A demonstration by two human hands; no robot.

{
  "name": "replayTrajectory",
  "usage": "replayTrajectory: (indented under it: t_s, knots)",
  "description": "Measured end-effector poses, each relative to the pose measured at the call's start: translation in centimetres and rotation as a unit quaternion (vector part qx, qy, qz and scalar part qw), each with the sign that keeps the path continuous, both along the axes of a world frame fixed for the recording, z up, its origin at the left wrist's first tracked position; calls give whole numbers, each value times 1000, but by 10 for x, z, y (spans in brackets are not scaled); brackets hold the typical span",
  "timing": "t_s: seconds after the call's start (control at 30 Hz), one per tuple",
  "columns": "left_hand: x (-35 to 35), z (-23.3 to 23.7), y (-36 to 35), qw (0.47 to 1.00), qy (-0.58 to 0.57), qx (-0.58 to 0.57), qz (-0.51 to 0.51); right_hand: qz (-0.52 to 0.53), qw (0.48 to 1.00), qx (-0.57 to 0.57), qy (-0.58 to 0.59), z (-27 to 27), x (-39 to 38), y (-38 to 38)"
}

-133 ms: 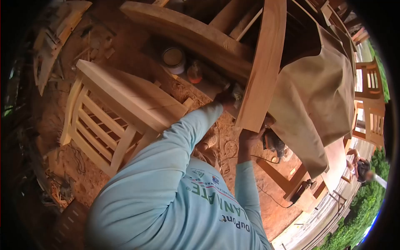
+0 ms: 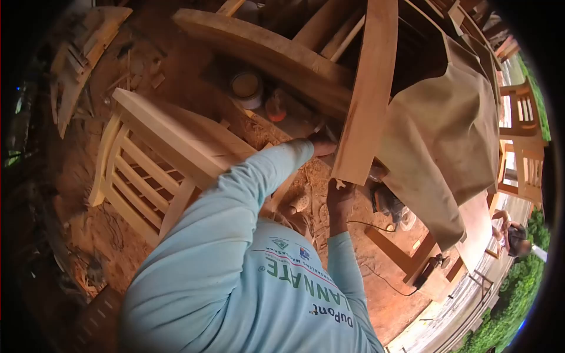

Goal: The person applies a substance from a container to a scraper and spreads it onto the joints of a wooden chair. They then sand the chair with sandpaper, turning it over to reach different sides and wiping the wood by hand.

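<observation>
A long wooden board [image 2: 366, 100] stretches away from me, its near end just above my right hand [image 2: 339, 201]. The fingers of that hand are bent around the board's near end, and a small pale bit shows at the fingertips. My left hand [image 2: 322, 145] is beside the board's left edge, its fingers largely hidden and blurred. Whether it grips anything I cannot make out. A curved wooden piece [image 2: 265, 50] lies beyond, running behind the board. Close to its near side are a round tin [image 2: 246, 86] and a small container with orange contents [image 2: 275, 107].
A slatted wooden furniture piece [image 2: 147, 182] stands at my left. Tan sheeting [image 2: 438, 138] drapes at the right. A corded power tool [image 2: 432, 267] lies low right by wooden pieces. Scrap wood [image 2: 88, 59] is piled far left. Another person [image 2: 512, 235] is at the far right.
My left hand has shifted slightly toward me along the board's edge. My right hand has moved a little left at the board's near end. The view has shifted slightly.
</observation>
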State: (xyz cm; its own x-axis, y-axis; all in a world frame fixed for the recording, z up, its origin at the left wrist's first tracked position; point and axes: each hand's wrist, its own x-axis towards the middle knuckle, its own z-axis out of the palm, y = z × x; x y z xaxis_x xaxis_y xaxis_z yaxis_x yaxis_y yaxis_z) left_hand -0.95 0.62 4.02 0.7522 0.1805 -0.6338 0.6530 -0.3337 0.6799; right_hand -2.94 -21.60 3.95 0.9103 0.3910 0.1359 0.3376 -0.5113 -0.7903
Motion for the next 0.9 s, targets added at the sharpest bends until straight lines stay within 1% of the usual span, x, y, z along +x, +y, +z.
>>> replayTrajectory:
  t_s: [0.03,0.07,0.1,0.17,0.23,0.27,0.37,0.43,0.5,0.53,0.57,0.6,0.63,0.67,0.7,0.73,0.8,0.83,0.87,0.9]
  knots:
    - [-7,32,-7,998,-11,-39,52,34,990,-93,-98,23,-5,5]
    - [-14,64,-14,991,-23,-78,103,40,970,-72,-229,48,-9,21]
    - [-27,97,-14,990,-55,-79,100,71,969,-60,-228,52,-6,30]
    - [-39,113,-10,995,-71,-60,41,132,964,-39,-227,56,-2,40]
    - [-44,107,-7,997,-39,-19,-70,145,967,-20,-207,36,5,45]
    - [-47,107,-5,992,-22,1,-125,152,969,-11,-196,36,6,48]
    - [-54,110,9,962,40,64,-261,123,962,22,-244,39,3,50]
    - [-74,156,30,938,97,106,-317,192,966,-50,-163,31,0,36]
    - [-118,186,73,912,39,178,-369,276,952,-99,-92,17,1,24]
    - [-120,204,93,868,121,208,-435,325,937,-115,-61,8,2,16]
    - [-129,208,123,851,157,237,-442,373,919,-128,-32,3,6,13]
    - [-138,218,151,865,180,257,-391,410,897,-164,7,4,12,12]
    - [-159,182,196,875,148,313,-338,444,872,-200,45,8,20,10]
    - [-166,186,218,872,154,363,-289,474,844,-236,84,10,29,8]
    - [-179,167,247,888,89,392,-224,420,862,-257,120,-2,38,9]
    - [-188,145,270,891,32,420,-171,299,929,-215,28,-15,47,13]
    - [-176,155,266,901,-13,415,-127,187,964,-174,-69,-11,52,15]
    - [-172,158,264,905,-33,411,-103,211,959,-176,-71,-8,42,19]
    - [-164,146,272,934,-52,336,-111,229,954,-180,-70,8,28,26]
    - [-167,122,282,936,-114,306,-129,242,948,-195,-68,9,26,28]
